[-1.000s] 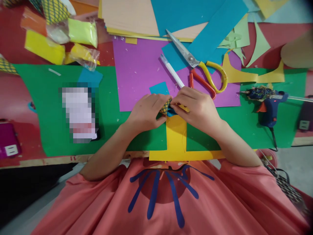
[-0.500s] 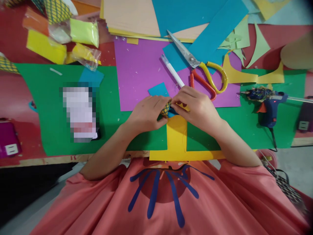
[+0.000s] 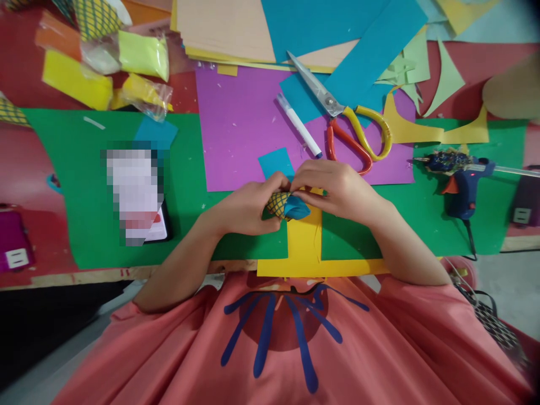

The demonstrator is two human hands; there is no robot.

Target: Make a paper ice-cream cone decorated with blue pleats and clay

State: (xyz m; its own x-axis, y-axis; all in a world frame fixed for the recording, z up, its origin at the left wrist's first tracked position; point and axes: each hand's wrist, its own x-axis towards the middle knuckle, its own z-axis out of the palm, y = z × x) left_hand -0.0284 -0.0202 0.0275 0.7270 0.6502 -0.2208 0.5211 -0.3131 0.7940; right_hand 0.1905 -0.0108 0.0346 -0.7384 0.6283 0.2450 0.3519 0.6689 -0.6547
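A small rounded craft piece, yellow with a dark criss-cross pattern and a blue end, sits between my hands. My left hand grips its patterned side, thumb below and curled fingers above. My right hand pinches the upper edge where pattern and blue meet; its fingertips are partly hidden. Beneath lies a yellow paper strip. Just beyond my hands are a small blue paper piece, a white marker and scissors with red and yellow handles.
A green sheet and a purple sheet cover the table. On the right lies a blue glue gun with its cord. A phone, partly pixelated, lies left. Clay packets, stacked paper and yellow offcuts lie further back.
The craft piece has come lower and turned, showing more of its patterned side and blue end. My right hand has shifted down, uncovering the marker's tip.
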